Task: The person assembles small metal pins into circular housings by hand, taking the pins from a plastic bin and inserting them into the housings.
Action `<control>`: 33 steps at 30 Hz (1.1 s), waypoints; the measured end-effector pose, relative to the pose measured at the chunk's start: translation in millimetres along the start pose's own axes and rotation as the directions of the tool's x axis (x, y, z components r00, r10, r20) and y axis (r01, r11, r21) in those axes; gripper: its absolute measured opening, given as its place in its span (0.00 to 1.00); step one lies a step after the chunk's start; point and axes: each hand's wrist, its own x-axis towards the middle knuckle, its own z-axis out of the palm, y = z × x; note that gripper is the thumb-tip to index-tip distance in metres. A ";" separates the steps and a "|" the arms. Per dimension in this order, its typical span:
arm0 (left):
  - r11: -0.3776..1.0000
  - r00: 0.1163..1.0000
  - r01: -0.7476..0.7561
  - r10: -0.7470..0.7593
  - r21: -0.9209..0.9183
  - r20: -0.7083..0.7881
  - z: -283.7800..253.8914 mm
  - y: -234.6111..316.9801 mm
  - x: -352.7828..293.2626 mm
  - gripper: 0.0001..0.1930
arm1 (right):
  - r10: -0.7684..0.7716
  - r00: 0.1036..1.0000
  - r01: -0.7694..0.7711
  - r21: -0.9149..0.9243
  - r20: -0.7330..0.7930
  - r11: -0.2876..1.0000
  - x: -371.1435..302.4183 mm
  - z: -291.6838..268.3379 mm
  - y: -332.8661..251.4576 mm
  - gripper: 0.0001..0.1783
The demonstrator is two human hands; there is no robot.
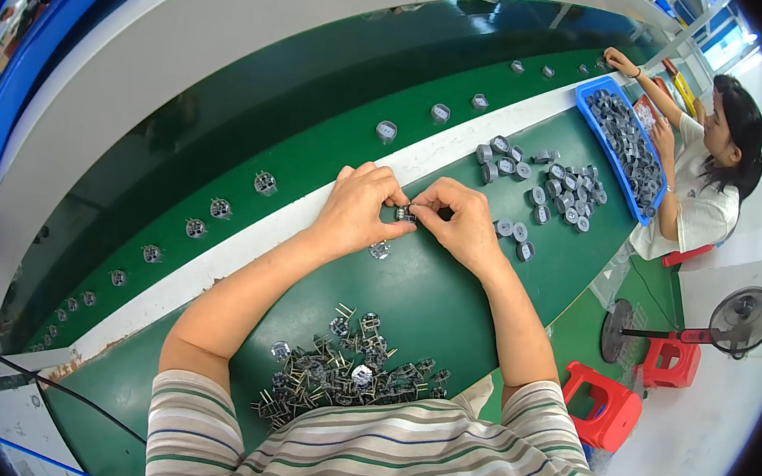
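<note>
My left hand (358, 206) and my right hand (459, 223) meet over the green worktable (429, 307). Between their fingertips is a small dark electronic part (404, 213) with metal bits, partly hidden by the fingers. Both hands are closed on it, thumb and forefinger pinching from either side. Just below my left fingers a round silvery circuit board (380, 249) lies on the table. Close to my body sits a heap of similar circuit boards (331, 371) with metal prongs. Right of my hands are several grey round caps (568, 196), some in loose clusters.
Beyond a white ledge (155, 294) runs a green conveyor belt (301, 161) carrying spaced round parts. A blue tray (606, 136) full of grey caps stands at the right, beside a co-worker (713, 169) reaching to the belt. Red stools (607, 411) and a fan (740, 320) stand right.
</note>
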 end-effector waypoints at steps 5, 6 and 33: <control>1.000 1.000 0.005 -0.006 0.012 0.002 -0.6 0.9 2.4 0.18 | -0.030 0.999 0.032 -0.113 0.021 0.993 3.4 -0.6 -6.1 0.06; 1.000 1.000 0.007 -0.008 0.015 0.006 -0.6 0.2 2.9 0.19 | -0.029 0.999 0.031 -0.123 0.018 0.992 4.3 -0.3 -5.9 0.06; 0.868 0.970 -0.007 0.127 0.496 -0.208 -33.2 -48.3 29.6 0.14 | -0.310 0.924 0.361 -0.241 0.226 0.901 -20.3 24.1 -18.0 0.08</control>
